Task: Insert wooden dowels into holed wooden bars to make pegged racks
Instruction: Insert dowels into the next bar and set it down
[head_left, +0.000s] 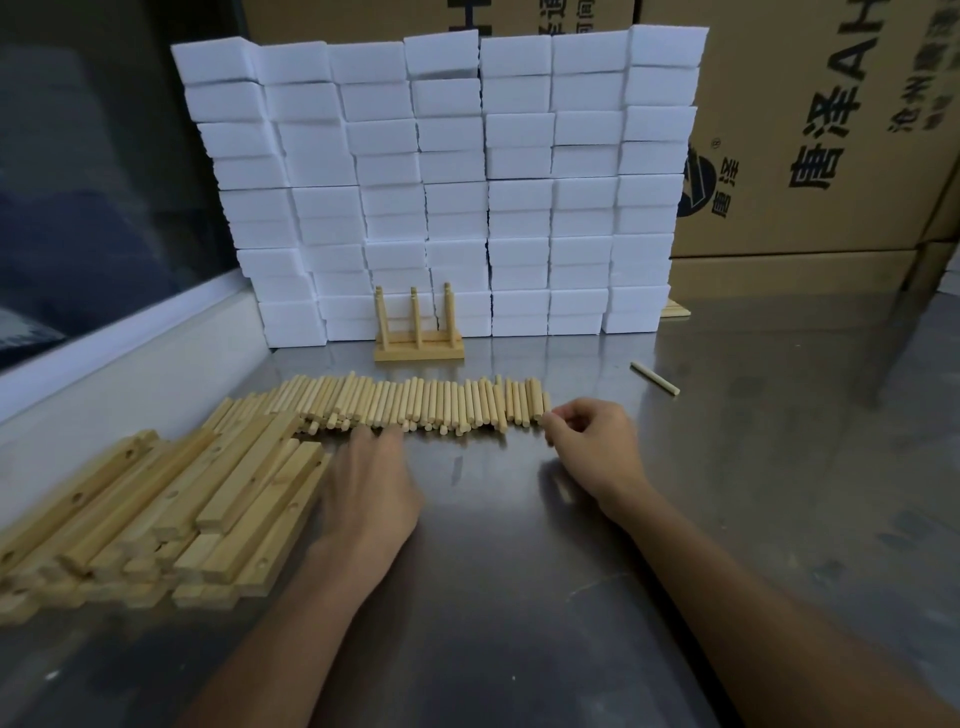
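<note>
— Nearest the lens? Two bare forearms over the steel counter (519, 597), reaching forward.

— And the hands? Left hand (371, 488) laid flat, fingers fairly straight, tips touching the near ends of the dowel row (415, 402). Right hand (592, 447) curled at the row's right end, thumb and fingers seemingly pinching the last dowel; too small to be certain.

— Step in hand? Looks like picking a dowel; none yet in a bar.

— Bars? Heaped just left of the left hand: holed wooden bars (156, 514), overlapping, holes facing up on several.

— Next move? Probably lift the pinched dowel clear, pull one bar from the heap with the left, then line the dowel end up square with a hole and press straight down.

— Anything finished? Beyond both hands, one pegged rack (418, 332), three pegs upright, against the wall of white foam blocks (441, 182). Stray dowel (654, 378) beyond the right hand, well apart. Cardboard boxes (831, 130) behind.
</note>
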